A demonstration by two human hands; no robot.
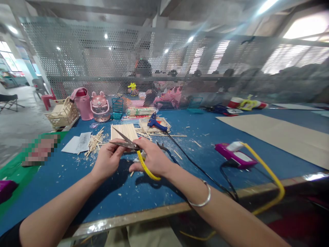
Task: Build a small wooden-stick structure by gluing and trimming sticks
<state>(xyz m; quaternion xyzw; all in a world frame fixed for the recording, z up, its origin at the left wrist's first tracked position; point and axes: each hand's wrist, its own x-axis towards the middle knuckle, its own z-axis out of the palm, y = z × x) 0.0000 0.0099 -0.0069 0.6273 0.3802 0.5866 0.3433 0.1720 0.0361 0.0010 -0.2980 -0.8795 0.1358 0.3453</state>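
My right hand (154, 157) grips a pair of scissors (132, 145) with yellow-covered handles, their blades spread and pointing left. The fingers of my left hand (109, 159) are pinched together by the blades; what is between them is hidden. Just beyond the scissors lies a flat panel of pale wooden sticks (124, 131). Loose cut sticks (96, 140) are heaped to its left. To its right, a blue glue gun (156, 124) rests on a small stick frame (165, 127). A dark-handled tool (168, 151) lies partly hidden behind my right hand.
A pink tumbler (83, 104), a clear pink-lidded bottle (99, 108) and a wooden stick crate (63, 113) stand at the back left. A purple power strip (235, 156) with a yellow cord lies right. Cardboard (277, 133) covers the far right. A perforated screen (102, 61) borders the table; a person sits behind.
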